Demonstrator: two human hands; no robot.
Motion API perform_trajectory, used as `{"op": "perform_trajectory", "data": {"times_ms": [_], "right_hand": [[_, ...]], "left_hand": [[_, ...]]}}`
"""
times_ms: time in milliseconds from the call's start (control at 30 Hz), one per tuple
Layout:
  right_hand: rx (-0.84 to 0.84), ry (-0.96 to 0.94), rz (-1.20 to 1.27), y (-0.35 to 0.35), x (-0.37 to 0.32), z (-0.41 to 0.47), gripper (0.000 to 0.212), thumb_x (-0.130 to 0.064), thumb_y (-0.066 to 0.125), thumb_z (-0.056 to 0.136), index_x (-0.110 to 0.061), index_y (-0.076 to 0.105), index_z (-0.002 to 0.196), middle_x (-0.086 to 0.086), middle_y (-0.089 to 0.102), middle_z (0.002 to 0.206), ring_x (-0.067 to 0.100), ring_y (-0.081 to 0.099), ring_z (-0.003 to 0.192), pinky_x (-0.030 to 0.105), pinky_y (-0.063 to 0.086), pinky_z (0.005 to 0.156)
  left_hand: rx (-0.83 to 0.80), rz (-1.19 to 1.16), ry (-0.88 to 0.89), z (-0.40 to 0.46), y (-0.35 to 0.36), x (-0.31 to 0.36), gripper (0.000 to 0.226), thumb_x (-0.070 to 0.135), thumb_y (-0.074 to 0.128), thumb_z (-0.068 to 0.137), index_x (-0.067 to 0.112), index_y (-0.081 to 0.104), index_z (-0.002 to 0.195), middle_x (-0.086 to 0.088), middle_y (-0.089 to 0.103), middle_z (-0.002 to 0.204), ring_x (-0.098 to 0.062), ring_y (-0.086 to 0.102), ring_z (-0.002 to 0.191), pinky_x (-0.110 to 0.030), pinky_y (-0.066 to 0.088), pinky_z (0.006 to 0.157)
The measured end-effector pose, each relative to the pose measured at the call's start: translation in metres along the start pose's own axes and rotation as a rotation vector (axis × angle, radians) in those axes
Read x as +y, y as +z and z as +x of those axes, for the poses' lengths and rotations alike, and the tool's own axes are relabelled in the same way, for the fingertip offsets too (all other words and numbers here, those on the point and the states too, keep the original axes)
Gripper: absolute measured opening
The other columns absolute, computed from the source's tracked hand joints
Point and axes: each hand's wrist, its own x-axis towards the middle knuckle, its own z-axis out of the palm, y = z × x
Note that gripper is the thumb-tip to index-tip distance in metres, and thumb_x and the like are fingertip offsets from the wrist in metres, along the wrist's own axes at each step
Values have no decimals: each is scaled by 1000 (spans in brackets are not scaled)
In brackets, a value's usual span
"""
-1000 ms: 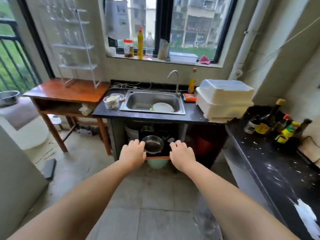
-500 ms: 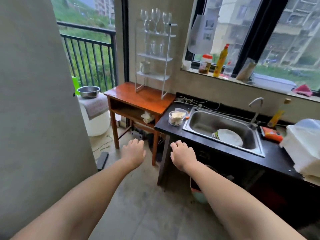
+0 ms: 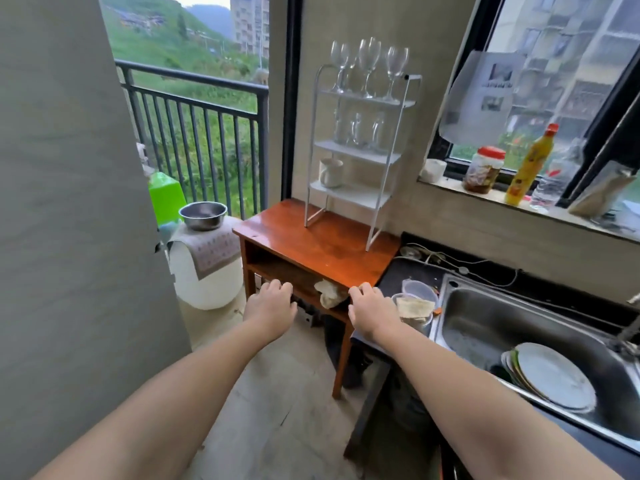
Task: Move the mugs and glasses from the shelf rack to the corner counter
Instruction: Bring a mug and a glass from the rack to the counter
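A white three-tier shelf rack (image 3: pixel 403 140) stands on a brown wooden table (image 3: pixel 322 247) against the wall. Several wine glasses (image 3: pixel 369 65) stand on its top tier, clear glass mugs (image 3: pixel 358 129) on the middle tier, and one white mug (image 3: pixel 330 172) on the lowest tier. My left hand (image 3: pixel 272 306) and my right hand (image 3: pixel 372 308) are stretched out in front of the table, below the rack, palms down with fingers loosely curled and nothing in them.
A dark counter holds a steel sink (image 3: pixel 485 327) with plates (image 3: pixel 552 375) and a plastic container (image 3: pixel 414 308) at the right. Bottles and a jar (image 3: pixel 483 169) line the window sill. A grey wall (image 3: pixel 69 202) is at the left; a steel bowl (image 3: pixel 202 215) sits on a white drum.
The view has swung left and moved closer: the rack and wooden table went from far left to centre. Both hands stay outstretched and hold nothing.
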Motion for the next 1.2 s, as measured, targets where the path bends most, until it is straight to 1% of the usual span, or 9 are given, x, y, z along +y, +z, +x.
{"op": "perform_trajectory", "data": {"times_ms": [167,267,400,600,700,867,1033,1100,1200], "right_hand": [[92,43,18,-8,-11,111,32,-26,45,96,-14,46,126,9,49,129,30,48,120,41,42,93],[142,121,40,-18,-12,180,31,-26,38,99,-14,46,126,9,49,129,30,49,119,41,44,91],[202,201,90,-39,-6,250,36,-27,36,99,-13,45,132,11,48,134,30,47,122,44,44,94],[272,297,195,-61,19,331,35,-25,36,99,-12,47,128,12,49,131,32,52,114,42,45,88],[368,305,271,-79,41,375,35,-23,37,99,-10,46,130,12,48,132,32,51,114,40,45,85],[552,451,581,-119,78,443,41,-21,40,99,-8,39,137,13,42,140,33,57,110,41,47,84],[586,547,758,-142,112,496,51,-17,42,98,-6,29,145,15,33,147,31,43,129,39,37,102],[611,578,801,-143,118,513,50,-17,44,96,-5,32,143,14,39,141,30,43,127,39,37,102],[612,634,930,-144,122,531,43,-17,41,93,-3,42,134,12,51,120,29,53,110,42,46,95]], "left_hand": [[38,-14,70,110,-4,-29,29,31,42,95,13,52,116,-7,54,118,-27,49,113,-40,47,89],[22,14,153,183,-13,-48,29,28,41,95,11,52,115,-9,55,118,-28,51,113,-37,46,85],[16,-26,201,268,-31,-63,32,29,41,96,11,52,119,-9,55,117,-29,51,115,-41,47,93],[-37,-170,185,357,-27,-50,31,29,42,96,12,53,118,-10,54,116,-30,50,114,-42,46,92],[-61,-232,187,410,-16,-36,32,31,44,95,13,54,118,-9,55,118,-29,51,115,-39,46,89],[-49,-389,115,496,-8,-15,31,28,45,91,10,57,114,-8,59,116,-26,56,99,-33,45,81],[-29,-568,-10,563,-5,0,47,36,44,96,4,50,130,-14,57,124,-30,57,109,-34,43,82],[-34,-653,-83,578,0,3,53,37,47,95,2,45,134,-16,53,131,-32,54,116,-35,42,85],[-65,-729,-125,598,10,7,47,30,48,94,1,48,131,-16,58,122,-32,58,106,-32,41,77]]}}
